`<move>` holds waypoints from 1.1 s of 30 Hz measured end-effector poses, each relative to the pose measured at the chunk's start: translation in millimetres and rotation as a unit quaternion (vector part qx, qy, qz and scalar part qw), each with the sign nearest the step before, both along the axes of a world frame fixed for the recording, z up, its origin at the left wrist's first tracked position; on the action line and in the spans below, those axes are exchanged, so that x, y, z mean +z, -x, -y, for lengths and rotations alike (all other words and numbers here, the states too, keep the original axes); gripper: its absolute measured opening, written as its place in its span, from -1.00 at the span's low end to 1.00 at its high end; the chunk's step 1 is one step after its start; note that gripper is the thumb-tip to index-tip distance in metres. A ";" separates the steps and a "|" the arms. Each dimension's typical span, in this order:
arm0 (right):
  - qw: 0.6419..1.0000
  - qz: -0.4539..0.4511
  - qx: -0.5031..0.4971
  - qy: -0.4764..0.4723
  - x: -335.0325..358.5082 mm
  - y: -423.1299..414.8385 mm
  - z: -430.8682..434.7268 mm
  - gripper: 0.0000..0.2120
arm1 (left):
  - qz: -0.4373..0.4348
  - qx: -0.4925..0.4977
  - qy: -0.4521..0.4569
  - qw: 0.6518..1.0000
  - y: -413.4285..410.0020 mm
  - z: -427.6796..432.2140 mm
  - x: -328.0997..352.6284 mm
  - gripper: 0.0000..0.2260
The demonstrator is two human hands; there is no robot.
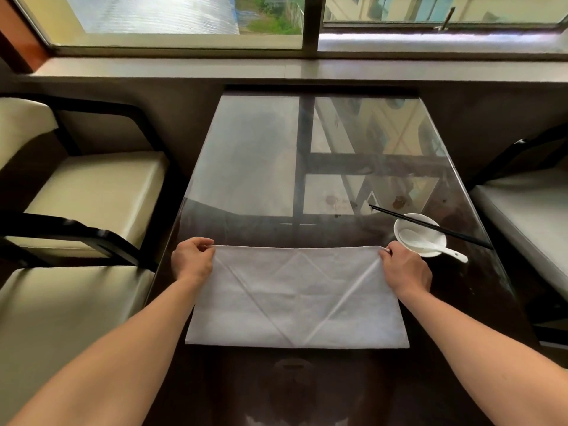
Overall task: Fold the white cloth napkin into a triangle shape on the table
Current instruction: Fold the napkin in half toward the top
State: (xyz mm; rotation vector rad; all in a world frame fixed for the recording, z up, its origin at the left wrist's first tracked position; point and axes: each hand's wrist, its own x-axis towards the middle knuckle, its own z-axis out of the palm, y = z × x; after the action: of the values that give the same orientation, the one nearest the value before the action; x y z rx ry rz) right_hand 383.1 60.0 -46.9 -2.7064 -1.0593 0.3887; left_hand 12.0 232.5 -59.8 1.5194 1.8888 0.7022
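The white cloth napkin (295, 298) lies spread flat as a rectangle on the dark glass-topped table (246, 167), near the front edge. Diagonal crease lines cross it and meet near its front middle. My left hand (193, 259) pinches the napkin's far left corner. My right hand (405, 269) pinches the far right corner. Both corners sit at or just above the table surface.
A white bowl (412, 238) with a white spoon (436, 245) in it stands just right of my right hand; black chopsticks (430, 226) rest across it. Cream cushioned chairs (89, 192) flank the table on both sides. A window sill runs along the back.
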 end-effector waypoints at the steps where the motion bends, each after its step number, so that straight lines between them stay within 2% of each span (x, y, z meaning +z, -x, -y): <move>1: 1.000 -0.003 0.001 0.000 -0.4 0.5 -0.6 -0.72 | -0.005 0.003 0.003 1.000 0.7 1.0 -1.5 -0.88; 7: 0.999 -0.019 0.016 -0.022 2.4 5.8 1.6 -0.71 | -0.035 -0.014 0.022 0.999 4.4 9.6 -4.3 -0.69; 10: 0.998 -0.018 0.034 -0.050 0.2 10.2 15.9 -0.72 | -0.072 -0.057 0.020 0.996 10.8 22.1 -7.4 -0.67; 14: 0.996 -0.047 0.002 -0.076 -3.7 19.8 46.3 -0.69 | -0.118 -0.084 0.027 0.989 23.1 47.7 -9.2 -0.64; 21: 0.996 -0.072 -0.045 0.002 -7.2 36.3 105.5 -0.61 | -0.189 -0.117 0.061 0.973 42.9 103.4 -0.4 -0.55; 23: 0.995 -0.079 -0.047 0.036 -4.2 39.2 116.0 -0.62 | -0.214 -0.124 0.069 0.967 47.0 122.5 0.6 -0.57; 27: 0.988 -0.128 -0.069 0.057 3.3 45.1 126.0 -0.78 | -0.229 -0.103 0.088 0.964 55.8 147.1 -1.3 -0.62; 30: 0.979 -0.164 -0.118 0.019 5.9 49.1 126.8 -0.81 | -0.221 -0.082 0.102 0.966 58.3 150.7 -0.5 -0.61; 33: 0.966 -0.188 -0.172 -0.041 3.6 50.7 127.3 -0.85 | -0.207 -0.055 0.099 0.972 60.5 148.6 -2.8 -0.68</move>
State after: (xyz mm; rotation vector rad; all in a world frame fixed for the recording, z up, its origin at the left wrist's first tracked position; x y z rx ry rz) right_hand 332.4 -67.3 -43.3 -2.5313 -0.4830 0.7358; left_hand -48.4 83.9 -62.6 1.7197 2.0754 0.1434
